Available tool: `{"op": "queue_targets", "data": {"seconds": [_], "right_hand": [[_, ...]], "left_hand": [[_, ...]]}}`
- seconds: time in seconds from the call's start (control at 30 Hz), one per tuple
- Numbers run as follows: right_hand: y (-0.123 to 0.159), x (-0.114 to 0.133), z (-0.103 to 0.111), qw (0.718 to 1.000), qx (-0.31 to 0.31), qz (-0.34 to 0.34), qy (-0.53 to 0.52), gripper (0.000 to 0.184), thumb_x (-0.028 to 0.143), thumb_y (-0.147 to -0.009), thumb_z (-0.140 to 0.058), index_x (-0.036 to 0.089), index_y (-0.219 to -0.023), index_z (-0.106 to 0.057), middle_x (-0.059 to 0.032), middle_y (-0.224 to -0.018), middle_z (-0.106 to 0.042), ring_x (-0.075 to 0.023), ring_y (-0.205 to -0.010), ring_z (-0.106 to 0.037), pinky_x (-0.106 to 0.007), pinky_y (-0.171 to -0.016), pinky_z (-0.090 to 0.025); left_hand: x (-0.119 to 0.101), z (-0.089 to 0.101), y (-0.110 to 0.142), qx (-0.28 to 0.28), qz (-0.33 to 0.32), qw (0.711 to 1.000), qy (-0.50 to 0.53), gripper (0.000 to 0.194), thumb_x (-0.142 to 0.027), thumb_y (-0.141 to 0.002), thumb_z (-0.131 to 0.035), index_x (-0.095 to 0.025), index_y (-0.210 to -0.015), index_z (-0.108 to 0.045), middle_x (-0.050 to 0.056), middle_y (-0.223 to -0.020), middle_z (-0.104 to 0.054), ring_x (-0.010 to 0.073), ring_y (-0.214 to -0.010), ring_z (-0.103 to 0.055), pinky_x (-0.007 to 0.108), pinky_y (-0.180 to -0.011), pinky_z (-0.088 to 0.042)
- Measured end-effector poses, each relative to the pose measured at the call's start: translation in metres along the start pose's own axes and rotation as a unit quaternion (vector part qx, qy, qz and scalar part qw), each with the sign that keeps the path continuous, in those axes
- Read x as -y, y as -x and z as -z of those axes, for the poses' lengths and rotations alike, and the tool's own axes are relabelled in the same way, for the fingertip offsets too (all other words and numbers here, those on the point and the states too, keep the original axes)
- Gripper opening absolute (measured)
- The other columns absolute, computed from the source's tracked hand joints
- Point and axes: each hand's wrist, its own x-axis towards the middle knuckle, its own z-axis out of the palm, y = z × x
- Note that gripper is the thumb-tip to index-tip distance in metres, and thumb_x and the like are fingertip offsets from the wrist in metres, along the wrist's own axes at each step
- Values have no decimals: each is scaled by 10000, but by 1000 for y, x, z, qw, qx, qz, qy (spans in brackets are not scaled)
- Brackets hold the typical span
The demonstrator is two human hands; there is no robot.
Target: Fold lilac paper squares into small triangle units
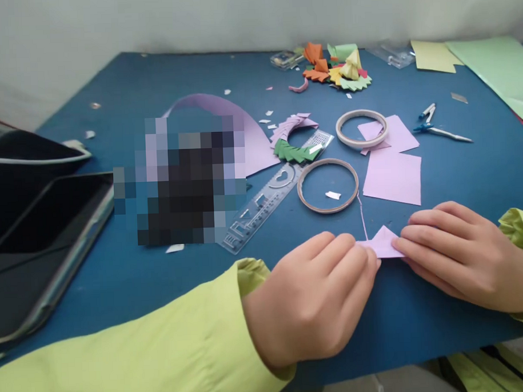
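Between my hands lies a small piece of folded lilac paper (385,244), its pointed peak facing away from me. My left hand (319,297) is closed, pinching the paper's left end between thumb and fingers. On the other side my right hand (465,257) presses its fingertips on the right end. A thin strip (362,215) runs from the roll of tape (327,186) down to the folded paper. Just beyond lie lilac paper squares (393,179), with a second tape roll (362,128) partly on top of them.
A clear stencil ruler (262,204) lies diagonally, under a green and lilac folded-paper ring (296,140). Colourful folded pieces (336,70) sit at the back. Pens (443,131) are at right, a dark tablet (44,243) at left. A blurred patch (186,187) hides part of the table (119,292).
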Motion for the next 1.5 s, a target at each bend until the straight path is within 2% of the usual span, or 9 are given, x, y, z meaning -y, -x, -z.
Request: {"op": "queue_targets", "data": {"seconds": [0.1,0.2,0.33,0.4,0.57,0.73,1.0,1.33,1.5], "right_hand": [[-1,0,2,989,-32,-71,-126,74,89,-885,-569,105,-941,-615,-82,-875,-680,-182,-859,-584,-348,-750,-458],[-5,0,4,925,-33,-193,-325,36,135,-889,-589,145,-868,-616,-24,-786,-643,-109,-761,-573,-254,-710,-476],[-10,1,4,876,-16,-252,-412,85,202,-894,-592,158,-835,-634,-4,-725,-618,-88,-652,-542,-204,-591,-450],[-11,1,4,875,-2,-275,-399,161,247,-903,-576,157,-775,-610,14,-652,-571,-82,-582,-488,-195,-527,-410],[-10,0,6,841,7,-311,-442,260,278,-939,-510,160,-709,-539,31,-616,-513,-69,-559,-450,-183,-531,-380],[-6,-2,7,772,5,-245,-586,216,198,-972,-411,148,-849,-581,7,-692,-567,-82,-633,-519,-190,-606,-422],[-10,-4,6,764,36,-228,-602,219,199,-963,-454,125,-780,-549,8,-663,-533,-70,-609,-482,-174,-570,-401],[-9,0,2,849,67,-174,-495,277,257,-962,-479,146,-715,-539,5,-645,-491,-81,-594,-422,-191,-565,-363],[-10,6,4,866,63,-197,-454,276,234,-959,-466,155,-701,-525,8,-629,-490,-81,-572,-420,-197,-543,-342]], "left_hand": [[-4,2,-1,-24,69,997,25,134,-70,-871,-542,-97,-768,-624,47,-661,-618,171,-623,-541,314,-579,-460],[-5,6,-7,34,158,971,178,213,-109,-913,-452,-151,-747,-580,-14,-624,-545,112,-560,-460,246,-522,-379],[2,6,-20,185,236,846,440,284,-194,-948,-390,-174,-685,-494,-63,-569,-436,74,-502,-398,200,-485,-323],[8,4,-25,196,272,798,501,328,-249,-961,-389,-177,-647,-449,-65,-563,-410,73,-507,-392,188,-485,-324],[14,-1,-25,145,301,790,514,363,-246,-959,-377,-185,-601,-357,-75,-534,-344,63,-478,-344,175,-458,-295],[13,4,-22,169,300,765,544,297,-250,-947,-384,-151,-760,-593,-69,-541,-418,68,-477,-386,169,-439,-308],[12,5,-21,229,305,699,604,329,-301,-937,-383,-157,-666,-503,-53,-517,-421,72,-457,-379,174,-426,-302],[8,3,-18,211,239,787,528,312,-232,-944,-371,-180,-636,-388,-59,-557,-382,72,-508,-379,187,-514,-292],[-1,8,-18,180,286,769,542,411,-293,-976,-273,-191,-607,-422,-40,-567,-499,95,-537,-477,186,-562,-371]]}}
